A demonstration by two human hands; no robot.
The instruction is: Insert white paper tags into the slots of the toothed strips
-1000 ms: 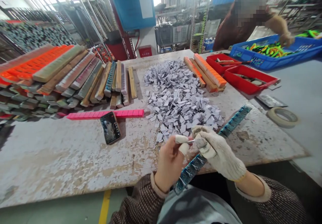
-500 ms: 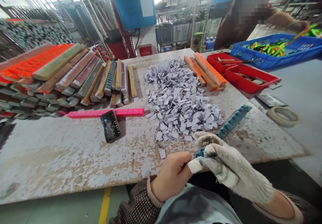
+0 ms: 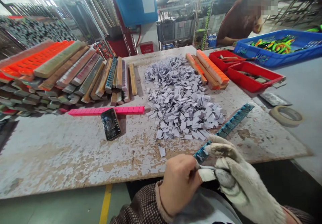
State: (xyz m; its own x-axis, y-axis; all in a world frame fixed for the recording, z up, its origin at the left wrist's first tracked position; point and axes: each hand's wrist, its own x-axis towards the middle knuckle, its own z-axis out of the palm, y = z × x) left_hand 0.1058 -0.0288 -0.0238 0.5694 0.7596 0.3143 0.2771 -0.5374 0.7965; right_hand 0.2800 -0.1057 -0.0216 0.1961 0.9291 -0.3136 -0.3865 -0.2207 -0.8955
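Observation:
A glittery blue strip [image 3: 236,118] with notches along its length lies slantwise on the table, its near end by my hands. My left hand [image 3: 179,182] is bare, with white wrapping on the thumb, and its fingers are curled closed just below that end. In a whitish knitted glove, my right hand [image 3: 241,173] has bent fingers, its thumb against the left thumb and its upper fingers over the strip. Whatever is pinched between the hands is hidden. Beyond them spreads a heap of small white-grey pieces [image 3: 186,99], with one loose piece [image 3: 162,151] nearer me.
A pink notched strip [image 3: 130,110] lies left of the heap, a phone [image 3: 110,125] against it. Wooden and coloured bars [image 3: 60,66] are stacked at left; orange strips [image 3: 213,68], red trays [image 3: 254,78], a blue basket [image 3: 271,59] and a tape roll [image 3: 286,115] are at right. A person [image 3: 236,22] sits behind.
My hands have moved slightly right and nearer me, and more of the blue strip's near end shows. The person behind has drawn an arm back from the blue basket.

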